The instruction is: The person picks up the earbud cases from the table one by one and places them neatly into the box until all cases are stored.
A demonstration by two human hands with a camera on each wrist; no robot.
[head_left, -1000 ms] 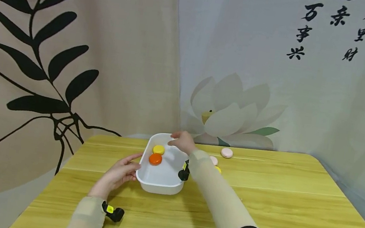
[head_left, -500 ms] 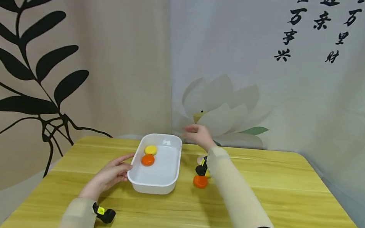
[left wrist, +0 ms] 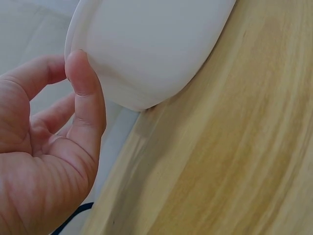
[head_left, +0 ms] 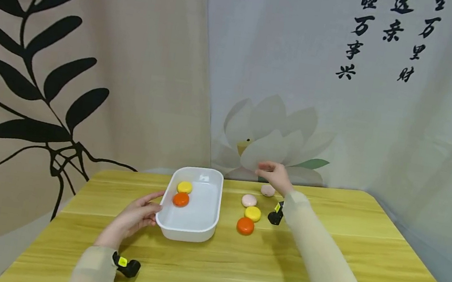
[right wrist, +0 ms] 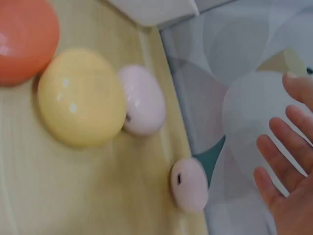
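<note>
The white tray, a deep rectangular vessel with rounded corners and a smooth glossy interior, stands near the far edge of the wood-grained desk, its rim pinched at the left side between the thumb and fingers of the left hand. Two rounded, shiny pieces lie within it toward the left wall: a yellow disc and, just on its near side, an orange disc. Right of the tray, four similar pieces rest on the desk: a second orange disc nearest the viewer, a second yellow disc, a pale pink disc close beside the yellow one, and, set apart near the far edge, another pink disc bearing a small dark mark on its side. The right hand hovers above this last piece, fingers extended and spread in the right wrist view. Compared with half a second earlier, the right hand lies farther right, away from the tray, and the pieces its wrist partly covered are exposed; the tray's contents are unchanged. Brush-style characters on the backdrop cloth include 万事兴, 远亲, 万里财 and 友; marking on the yellow labels of the wrist cameras is too small to read.
</note>
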